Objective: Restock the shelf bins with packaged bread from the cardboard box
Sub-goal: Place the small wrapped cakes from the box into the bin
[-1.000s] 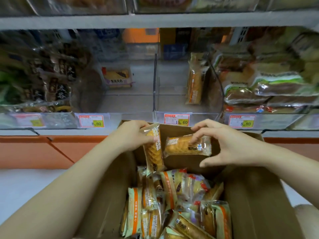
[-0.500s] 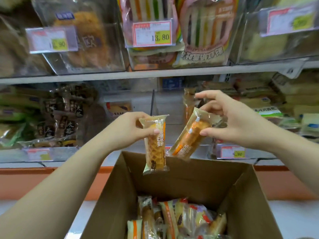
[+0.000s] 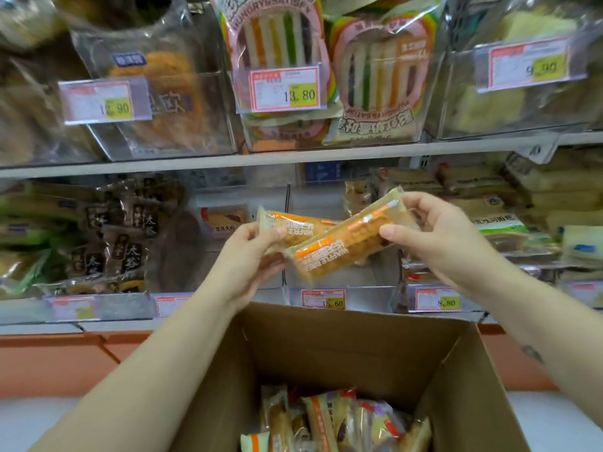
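My left hand point(image 3: 249, 256) pinches one orange-and-clear waffle bread pack point(image 3: 293, 225) by its left end. My right hand point(image 3: 443, 236) grips a second waffle pack point(image 3: 339, 246) by its upper right end; it slants down to the left and overlaps the first. Both packs hang in front of the clear bin point(image 3: 342, 282) labelled 15.60 on the lower shelf. Below them stands the open cardboard box point(image 3: 326, 347) with several more wrapped bread packs point(image 3: 326, 422) at its bottom.
The left clear bin point(image 3: 225, 220) holds one pack at the back. Dark bread bags point(image 3: 127, 233) fill the lower left, pale loaves point(image 3: 522, 220) the lower right. On the upper shelf point(image 3: 293, 156) stand rainbow sandwich packs point(image 3: 375, 79) behind price tags.
Both hands have risen from the box to the lower shelf's level. The left pack has turned from upright to lying sideways, and the two packs now overlap.
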Available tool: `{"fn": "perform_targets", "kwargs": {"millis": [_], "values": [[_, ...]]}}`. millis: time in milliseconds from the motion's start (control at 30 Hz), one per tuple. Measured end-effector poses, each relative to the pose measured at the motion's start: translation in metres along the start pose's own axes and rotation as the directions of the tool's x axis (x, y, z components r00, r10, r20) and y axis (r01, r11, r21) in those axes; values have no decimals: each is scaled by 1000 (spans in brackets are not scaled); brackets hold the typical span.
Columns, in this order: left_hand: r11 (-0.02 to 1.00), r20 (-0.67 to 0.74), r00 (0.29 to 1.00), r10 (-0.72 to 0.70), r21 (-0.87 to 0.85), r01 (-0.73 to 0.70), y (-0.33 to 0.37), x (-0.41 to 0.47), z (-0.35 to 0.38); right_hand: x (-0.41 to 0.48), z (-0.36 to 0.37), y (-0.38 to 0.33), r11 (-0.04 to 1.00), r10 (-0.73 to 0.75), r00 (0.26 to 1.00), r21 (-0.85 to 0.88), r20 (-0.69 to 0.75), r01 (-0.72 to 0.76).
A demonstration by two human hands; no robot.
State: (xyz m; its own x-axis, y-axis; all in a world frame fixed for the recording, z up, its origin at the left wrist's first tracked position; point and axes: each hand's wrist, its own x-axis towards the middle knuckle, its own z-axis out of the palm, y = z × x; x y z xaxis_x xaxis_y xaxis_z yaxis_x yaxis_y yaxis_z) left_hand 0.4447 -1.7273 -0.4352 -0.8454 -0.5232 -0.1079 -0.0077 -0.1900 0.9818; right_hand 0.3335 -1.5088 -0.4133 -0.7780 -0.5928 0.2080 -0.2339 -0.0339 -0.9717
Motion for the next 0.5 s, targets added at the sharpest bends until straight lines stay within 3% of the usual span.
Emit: {"fn": "perform_targets", "kwargs": {"millis": [100,233,367,500], "values": [[983,97,994,-59,-168,75,-7,-4,1,1,12,13,950,128,990,281,57,-139],[957,201,976,-89,-255,140,-14,-6,-2,4,13,21,889,184,976,404,113,-214],[971,253,961,-108,-180,156,-15,-7,-6,7,7,23,871,208,962,415,177,-264],[991,317,939,-132,14,135,-16,-6,-11,10,3,18,903,190,964,353,186,-246]]}}
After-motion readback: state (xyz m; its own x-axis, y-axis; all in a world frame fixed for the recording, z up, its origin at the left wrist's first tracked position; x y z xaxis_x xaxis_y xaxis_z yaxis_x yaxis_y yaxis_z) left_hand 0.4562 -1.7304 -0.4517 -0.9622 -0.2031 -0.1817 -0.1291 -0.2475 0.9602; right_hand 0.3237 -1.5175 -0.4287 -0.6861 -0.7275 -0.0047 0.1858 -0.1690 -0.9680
